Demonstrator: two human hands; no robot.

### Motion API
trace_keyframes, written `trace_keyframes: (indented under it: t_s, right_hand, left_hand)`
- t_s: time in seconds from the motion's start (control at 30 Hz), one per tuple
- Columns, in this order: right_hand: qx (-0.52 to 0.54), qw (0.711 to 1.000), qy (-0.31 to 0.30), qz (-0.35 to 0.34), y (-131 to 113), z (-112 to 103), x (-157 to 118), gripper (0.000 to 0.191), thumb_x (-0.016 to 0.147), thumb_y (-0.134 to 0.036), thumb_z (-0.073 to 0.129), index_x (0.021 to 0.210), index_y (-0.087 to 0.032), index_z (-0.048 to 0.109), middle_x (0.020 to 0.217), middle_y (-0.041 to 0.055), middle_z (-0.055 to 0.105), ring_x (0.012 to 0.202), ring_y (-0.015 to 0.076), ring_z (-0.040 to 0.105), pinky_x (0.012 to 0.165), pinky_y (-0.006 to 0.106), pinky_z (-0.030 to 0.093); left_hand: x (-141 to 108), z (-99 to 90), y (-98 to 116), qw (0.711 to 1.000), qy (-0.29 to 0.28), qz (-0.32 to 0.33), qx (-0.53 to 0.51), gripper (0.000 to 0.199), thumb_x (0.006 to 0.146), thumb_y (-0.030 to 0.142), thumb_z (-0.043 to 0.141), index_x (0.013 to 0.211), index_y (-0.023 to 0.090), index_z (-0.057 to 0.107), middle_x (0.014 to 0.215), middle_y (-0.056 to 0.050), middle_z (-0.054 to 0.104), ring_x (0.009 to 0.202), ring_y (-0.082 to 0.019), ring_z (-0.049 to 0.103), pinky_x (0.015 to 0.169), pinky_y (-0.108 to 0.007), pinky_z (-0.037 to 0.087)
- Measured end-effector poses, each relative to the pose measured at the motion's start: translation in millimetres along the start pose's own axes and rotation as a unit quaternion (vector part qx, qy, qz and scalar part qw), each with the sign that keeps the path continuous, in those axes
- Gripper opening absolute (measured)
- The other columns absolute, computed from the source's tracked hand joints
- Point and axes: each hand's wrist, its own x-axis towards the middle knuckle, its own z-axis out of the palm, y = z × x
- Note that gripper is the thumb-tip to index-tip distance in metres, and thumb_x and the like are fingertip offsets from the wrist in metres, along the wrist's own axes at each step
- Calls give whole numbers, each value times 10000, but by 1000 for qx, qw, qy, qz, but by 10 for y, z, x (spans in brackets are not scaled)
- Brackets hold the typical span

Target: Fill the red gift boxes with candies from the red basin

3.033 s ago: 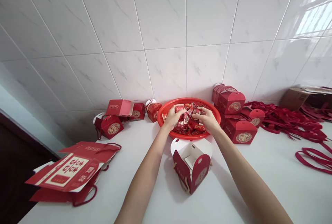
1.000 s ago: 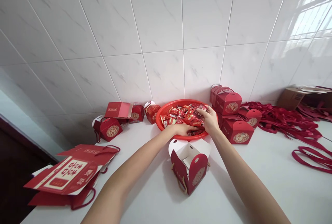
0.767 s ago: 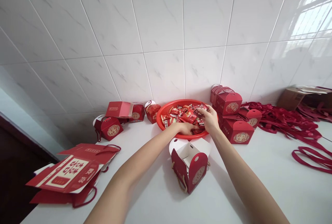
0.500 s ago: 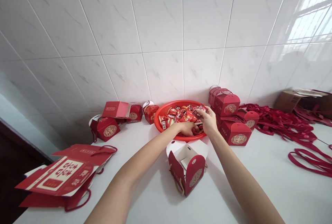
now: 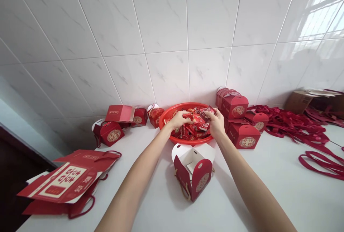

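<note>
1. Hands: right hand (image 5: 216, 121) holds a dark red packet (image 5: 209, 113) at the basket's 2 o'clock edge. Left hand (image 5: 179, 119) is at the 10 o'clock side, thumb and fingers narrowly spaced among red packets (image 5: 191, 131); whether it grips one cannot be told.
2. Clock reference: centre on the open box (image 5: 192, 174), 12 o'clock toward the wall (image 5: 166, 17).
3. Surface: white, smooth worktop (image 5: 159, 208).
4. Room: grey-veined white tiles behind; bright window reflection (image 5: 319, 20) between 1 and 2 o'clock.
5. Counts:
   - basket (image 5: 164, 120): one, at 12 o'clock;
   - open box: one;
   - left-hand group of red boxes (image 5: 112, 134): four visible, 10 o'clock;
   - stacked red boxes (image 5: 245, 137): at least four, between 1 and 2 o'clock;
   - flattened red cartons (image 5: 63, 183): at least two, 9 o'clock;
   - ribbon heap (image 5: 291, 126): one, 2 o'clock;
   - cardboard box (image 5: 298, 102): one, beyond the heap.
6. Packets: glossy, red, with pale and gold print, heaped inside the round red basket; number not countable.
7. Open box: upright, dark red outside, white inside, flaps spread, gold round emblem, tan cord handles.
</note>
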Motion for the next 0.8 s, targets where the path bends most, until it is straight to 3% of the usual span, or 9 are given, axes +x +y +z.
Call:
trace_keyframes:
  t_s: [0.23, 0.4, 0.6, 0.8]
  right_hand:
    - [16, 999, -23, 24, 15, 5, 1, 233, 537, -267, 750, 736, -237, 632, 705, -32, 672, 689, 170, 616, 678, 311, 537]
    - [16, 998, -50, 43, 29, -12, 4, 240, 546, -256, 780, 751, -242, 656, 726, -32, 686, 709, 177, 629, 695, 326, 558]
    - [5, 996, -75, 47, 34, -14, 9, 220, 565, -265, 795, 750, -239, 680, 741, -6, 705, 735, 202, 646, 687, 341, 559]
    - [16, 995, -91, 49, 22, 3, 5, 226, 526, -266, 819, 659, -219, 642, 648, -22, 665, 648, 162, 613, 666, 300, 536]
  left_hand:
    - [-10, 36, 13, 994, 55, 17, -97, 335, 536, 255, 831, 841, 166, 725, 838, -34, 733, 769, -188, 655, 870, -371, 512]
    - [11, 17, -51, 993, 59, 21, -101, 445, 566, 246, 844, 994, 179, 742, 1024, -68, 742, 965, -231, 670, 981, -403, 485]
    - [48, 5, -124, 992, 44, 0, -119, 425, 674, 187, 726, 1098, 183, 723, 1123, -79, 721, 960, -205, 661, 950, -383, 501]
    - [33, 15, -105, 990, 70, 4, -126, 500, 597, 248, 865, 1058, 159, 692, 1082, -70, 697, 948, -197, 652, 908, -366, 522]
